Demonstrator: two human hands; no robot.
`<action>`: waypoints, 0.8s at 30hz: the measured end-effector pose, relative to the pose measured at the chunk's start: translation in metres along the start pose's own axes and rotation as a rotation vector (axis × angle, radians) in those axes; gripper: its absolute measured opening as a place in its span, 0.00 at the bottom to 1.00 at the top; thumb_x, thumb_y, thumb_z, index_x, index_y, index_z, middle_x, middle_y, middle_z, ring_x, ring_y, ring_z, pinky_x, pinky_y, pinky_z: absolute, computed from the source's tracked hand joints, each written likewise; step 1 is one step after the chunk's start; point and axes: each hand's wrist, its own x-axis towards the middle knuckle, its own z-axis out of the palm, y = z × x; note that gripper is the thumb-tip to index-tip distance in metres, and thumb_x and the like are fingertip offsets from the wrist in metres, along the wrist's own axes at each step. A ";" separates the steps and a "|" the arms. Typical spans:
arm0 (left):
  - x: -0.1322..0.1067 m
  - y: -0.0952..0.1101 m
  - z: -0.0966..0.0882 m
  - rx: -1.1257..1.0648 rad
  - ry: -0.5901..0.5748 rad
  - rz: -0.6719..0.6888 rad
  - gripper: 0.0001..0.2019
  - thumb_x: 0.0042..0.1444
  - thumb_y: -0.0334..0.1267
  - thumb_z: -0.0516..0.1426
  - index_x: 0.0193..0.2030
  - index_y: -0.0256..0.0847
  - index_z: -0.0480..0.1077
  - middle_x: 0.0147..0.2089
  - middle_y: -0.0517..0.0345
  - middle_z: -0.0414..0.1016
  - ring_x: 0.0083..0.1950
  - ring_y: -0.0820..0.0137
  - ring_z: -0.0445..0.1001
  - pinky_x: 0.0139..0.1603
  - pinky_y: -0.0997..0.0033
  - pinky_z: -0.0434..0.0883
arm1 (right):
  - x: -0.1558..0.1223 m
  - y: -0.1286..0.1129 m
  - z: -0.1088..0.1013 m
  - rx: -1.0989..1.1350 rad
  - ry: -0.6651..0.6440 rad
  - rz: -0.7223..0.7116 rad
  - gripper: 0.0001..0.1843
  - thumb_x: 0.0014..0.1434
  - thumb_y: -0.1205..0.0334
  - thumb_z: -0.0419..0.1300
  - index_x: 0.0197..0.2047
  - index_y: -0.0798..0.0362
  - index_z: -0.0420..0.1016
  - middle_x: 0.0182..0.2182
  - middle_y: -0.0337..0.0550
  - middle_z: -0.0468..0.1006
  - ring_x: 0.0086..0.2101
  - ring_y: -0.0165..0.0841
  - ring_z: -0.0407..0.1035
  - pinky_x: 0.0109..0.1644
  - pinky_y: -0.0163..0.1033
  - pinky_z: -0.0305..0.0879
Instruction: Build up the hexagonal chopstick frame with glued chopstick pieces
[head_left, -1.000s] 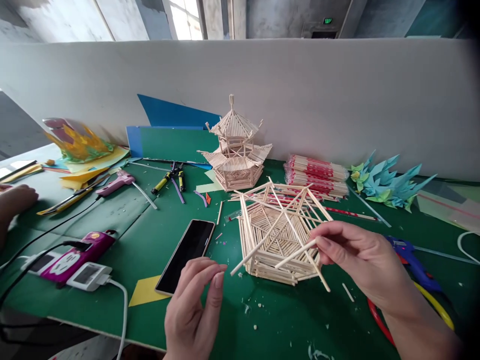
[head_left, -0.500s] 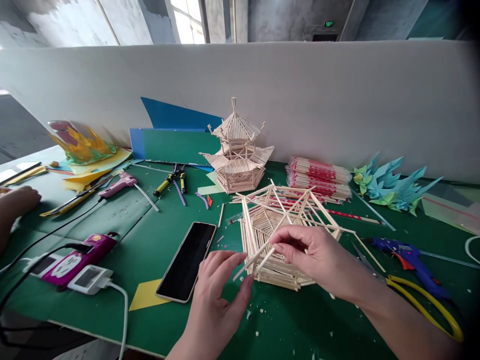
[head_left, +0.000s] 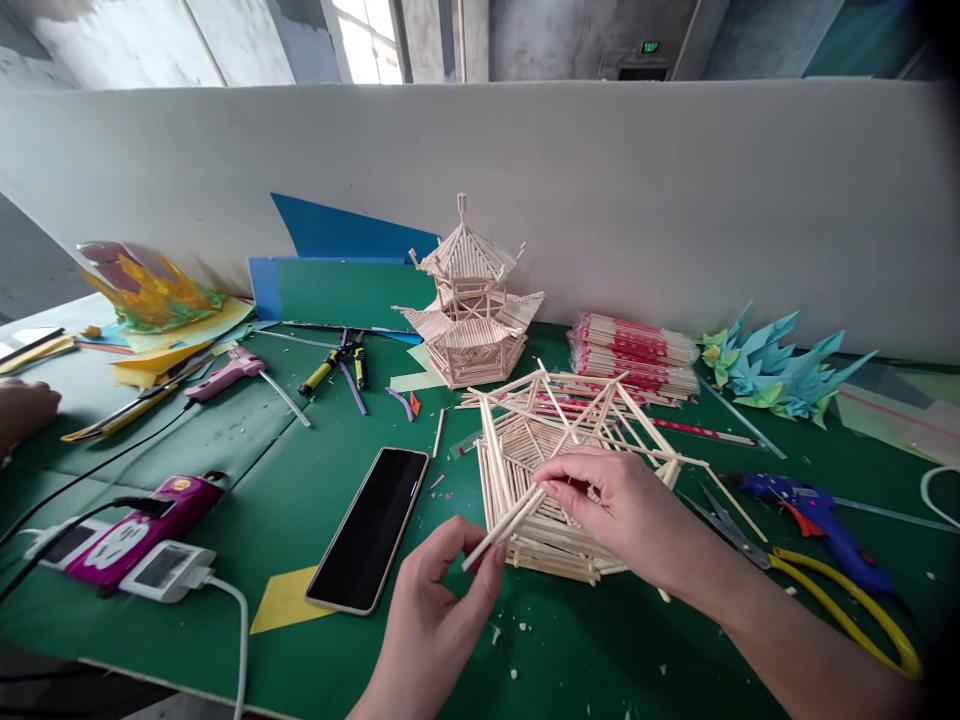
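Two thin wooden sticks [head_left: 512,517] lie nearly side by side between my hands, slanting down to the left. My left hand [head_left: 450,590] pinches their lower ends between thumb and fingers. At the upper ends, the fingertips of my right hand [head_left: 611,500] are closed on the same sticks. Both hands are over the near side of an open stick framework [head_left: 551,555], a many-sided base with layered walls and slanting roof ribs. My right hand and forearm hide part of it. Behind it stands a finished-looking stick pagoda [head_left: 478,340] with tiered roofs.
A phone [head_left: 369,530] lies left of the framework, near a power strip [head_left: 124,540] and pink glue gun [head_left: 229,375]. Yellow-handled scissors [head_left: 847,600] and a blue glue gun [head_left: 821,520] lie right. Stick bundles [head_left: 634,350] sit behind. Another person's hand [head_left: 26,410] rests far left.
The fingers of my left hand have closed on the lower ends of the sticks. The two sticks have come closer together. The view has shifted slightly.
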 end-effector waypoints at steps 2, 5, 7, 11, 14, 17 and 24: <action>-0.002 0.000 0.002 -0.064 0.010 -0.046 0.13 0.55 0.42 0.53 0.22 0.40 0.62 0.22 0.63 0.58 0.25 0.74 0.57 0.25 0.76 0.58 | 0.001 -0.001 0.000 -0.024 -0.007 0.001 0.10 0.59 0.67 0.54 0.37 0.51 0.77 0.33 0.40 0.78 0.33 0.32 0.71 0.39 0.39 0.67; -0.003 0.000 0.004 -0.126 0.036 -0.083 0.14 0.55 0.42 0.53 0.21 0.40 0.58 0.21 0.65 0.54 0.24 0.75 0.53 0.23 0.76 0.55 | 0.001 -0.003 0.002 -0.063 -0.013 0.003 0.10 0.60 0.67 0.54 0.37 0.51 0.77 0.34 0.41 0.78 0.35 0.32 0.71 0.41 0.40 0.67; -0.003 0.000 0.005 -0.155 0.047 -0.107 0.15 0.54 0.42 0.53 0.20 0.41 0.56 0.21 0.65 0.51 0.24 0.75 0.51 0.23 0.76 0.54 | 0.001 -0.005 0.003 -0.089 -0.012 -0.011 0.10 0.60 0.68 0.53 0.36 0.52 0.77 0.34 0.42 0.78 0.35 0.33 0.71 0.41 0.40 0.68; -0.002 0.002 0.006 -0.194 0.063 -0.144 0.16 0.54 0.43 0.53 0.20 0.41 0.55 0.21 0.66 0.50 0.24 0.75 0.50 0.22 0.76 0.52 | 0.000 -0.009 0.003 -0.162 -0.011 -0.070 0.11 0.61 0.69 0.52 0.36 0.52 0.77 0.34 0.43 0.77 0.33 0.32 0.71 0.38 0.39 0.68; -0.002 0.002 0.006 -0.205 0.069 -0.158 0.16 0.54 0.44 0.54 0.20 0.41 0.56 0.21 0.66 0.50 0.24 0.75 0.50 0.23 0.76 0.52 | -0.001 -0.011 0.002 -0.222 -0.030 -0.102 0.12 0.60 0.71 0.52 0.36 0.53 0.77 0.33 0.43 0.76 0.32 0.32 0.70 0.36 0.37 0.67; -0.004 0.000 0.007 -0.222 0.066 -0.167 0.16 0.54 0.44 0.54 0.20 0.41 0.56 0.21 0.66 0.50 0.24 0.75 0.49 0.23 0.76 0.52 | -0.001 -0.013 0.001 -0.286 -0.050 -0.119 0.12 0.59 0.72 0.52 0.37 0.52 0.77 0.32 0.43 0.75 0.32 0.32 0.70 0.35 0.37 0.66; -0.003 0.003 0.006 -0.291 0.053 -0.234 0.17 0.52 0.47 0.56 0.20 0.40 0.58 0.21 0.66 0.50 0.24 0.76 0.48 0.23 0.76 0.50 | -0.001 -0.006 0.002 -0.404 -0.058 -0.234 0.13 0.59 0.73 0.53 0.40 0.50 0.76 0.33 0.41 0.74 0.33 0.31 0.69 0.34 0.35 0.63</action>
